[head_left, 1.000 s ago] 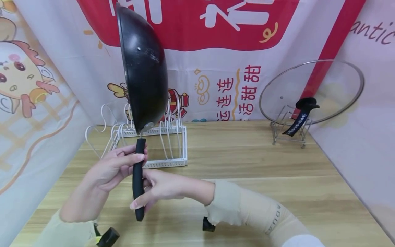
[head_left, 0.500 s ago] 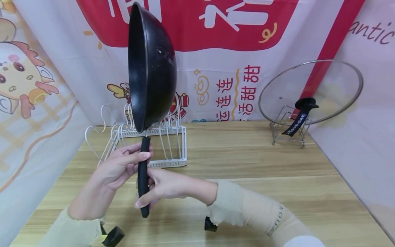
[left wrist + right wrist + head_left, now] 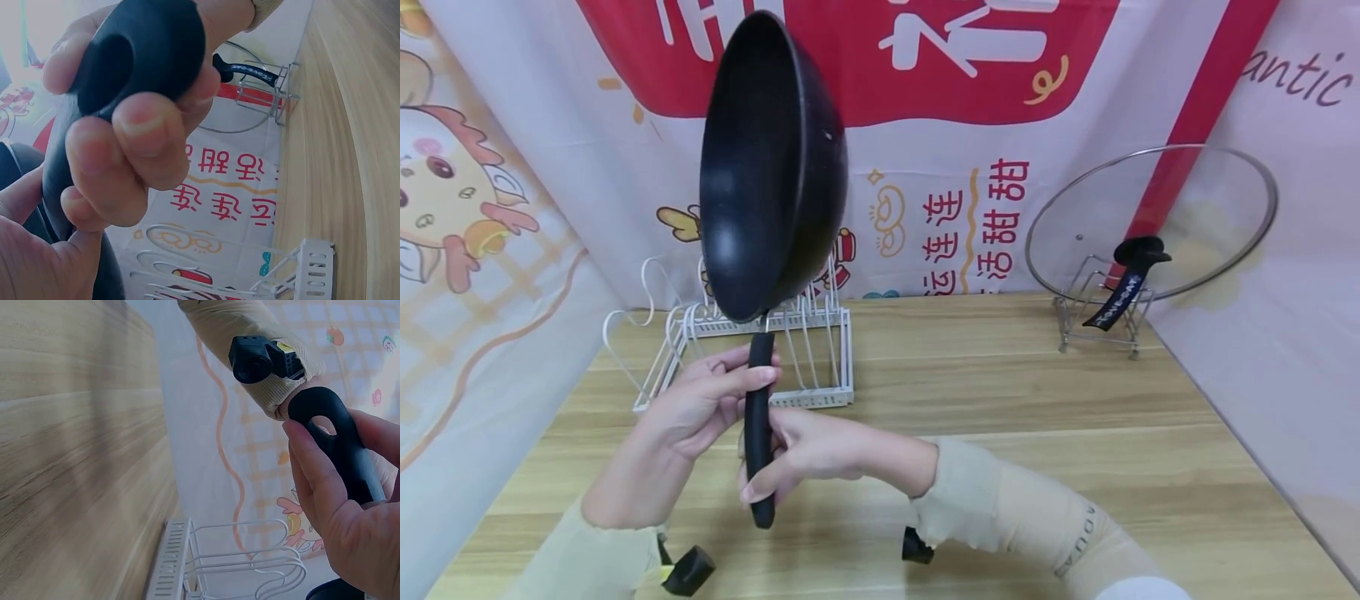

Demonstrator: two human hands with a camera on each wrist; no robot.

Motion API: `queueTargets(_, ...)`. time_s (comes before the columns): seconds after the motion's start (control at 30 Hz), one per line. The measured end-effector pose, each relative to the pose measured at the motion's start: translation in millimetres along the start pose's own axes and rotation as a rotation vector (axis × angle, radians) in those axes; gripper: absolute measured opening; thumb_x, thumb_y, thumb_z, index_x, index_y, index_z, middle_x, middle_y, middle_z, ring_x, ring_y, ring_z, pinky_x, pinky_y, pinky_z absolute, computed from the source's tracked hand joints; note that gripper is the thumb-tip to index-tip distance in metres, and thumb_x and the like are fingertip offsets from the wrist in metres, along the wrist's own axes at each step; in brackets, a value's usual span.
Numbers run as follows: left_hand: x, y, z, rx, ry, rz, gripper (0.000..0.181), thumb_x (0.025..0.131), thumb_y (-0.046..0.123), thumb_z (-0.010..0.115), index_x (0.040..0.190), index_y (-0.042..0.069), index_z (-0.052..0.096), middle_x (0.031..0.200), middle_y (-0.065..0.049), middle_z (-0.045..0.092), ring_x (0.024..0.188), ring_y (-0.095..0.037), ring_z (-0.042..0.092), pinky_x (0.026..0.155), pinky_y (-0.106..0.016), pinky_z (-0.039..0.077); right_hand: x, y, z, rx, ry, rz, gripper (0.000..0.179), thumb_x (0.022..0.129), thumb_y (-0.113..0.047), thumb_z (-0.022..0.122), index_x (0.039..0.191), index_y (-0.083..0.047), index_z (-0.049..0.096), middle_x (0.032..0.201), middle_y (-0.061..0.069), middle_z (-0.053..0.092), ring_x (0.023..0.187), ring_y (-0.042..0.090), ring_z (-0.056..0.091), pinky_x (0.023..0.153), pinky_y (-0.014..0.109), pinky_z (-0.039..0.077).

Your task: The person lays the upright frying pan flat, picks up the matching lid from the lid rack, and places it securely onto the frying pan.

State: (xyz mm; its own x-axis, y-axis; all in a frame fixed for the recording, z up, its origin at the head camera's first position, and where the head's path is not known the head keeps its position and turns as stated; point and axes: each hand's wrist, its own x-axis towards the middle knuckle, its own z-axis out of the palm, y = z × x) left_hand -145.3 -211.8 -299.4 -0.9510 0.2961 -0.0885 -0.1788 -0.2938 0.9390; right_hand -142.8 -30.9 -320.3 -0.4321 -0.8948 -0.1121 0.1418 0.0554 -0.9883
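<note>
A glass lid [image 3: 1195, 196] rests tilted in a small wire stand [image 3: 1101, 337] at the right rear of the table [image 3: 985, 375]. A white rack [image 3: 808, 399] stands at left rear. Printed cloth [image 3: 910, 142] hangs behind.

It's a black pan [image 3: 760, 167] up top, white rack [image 3: 814, 399] mid-left, tan grain streaking the tabletop [image 3: 1000, 375], bold red across the white backdrop [image 3: 925, 146], and pale orange checks on the far-left cloth [image 3: 482, 333]!
</note>
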Motion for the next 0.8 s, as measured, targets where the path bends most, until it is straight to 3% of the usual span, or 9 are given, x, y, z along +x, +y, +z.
queueTargets(0.37,4.2,-4.1,2.0,-0.023,0.02,-0.028,0.014,0.099,-0.006,0.06,0.103,0.003,0.07,0.098,-0.005,0.071,0.09,-0.013,0.07,0.086,-0.024,0.056,-1.5,4,-4,0.071,-0.035,0.004,0.019,0.09,0.019,0.059,0.096,0.001,0.053,0.082,0.003,0.067,0.079,0.015,0.069,0.076,0.031,0.059)
queueTargets(0.67,11.4,-8.2,2.1,-0.016,-0.041,-0.014,0.014,0.101,-0.003,0.059,0.106,0.004,0.07,0.1,-0.005,0.072,0.092,-0.012,0.07,0.085,-0.024,0.056,-5.2,6,-9,0.102,-0.042,0.001,0.018,0.091,0.018,0.057,0.097,0.002,0.052,0.084,0.004,0.066,0.08,0.015,0.069,0.08,0.034,0.06)
queueTargets(0.8,13.8,-7.2,3.8,-0.03,-0.054,-0.006,0.016,0.101,-0.004,0.059,0.106,0.004,0.072,0.101,-0.006,0.073,0.093,-0.012,0.071,0.084,-0.024,0.057,-7.6,4,-11,0.105,-0.035,-0.003,0.02,0.09,0.018,0.058,0.099,0.001,0.052,0.087,0.015,0.067,0.082,0.017,0.07,0.08,0.035,0.06)
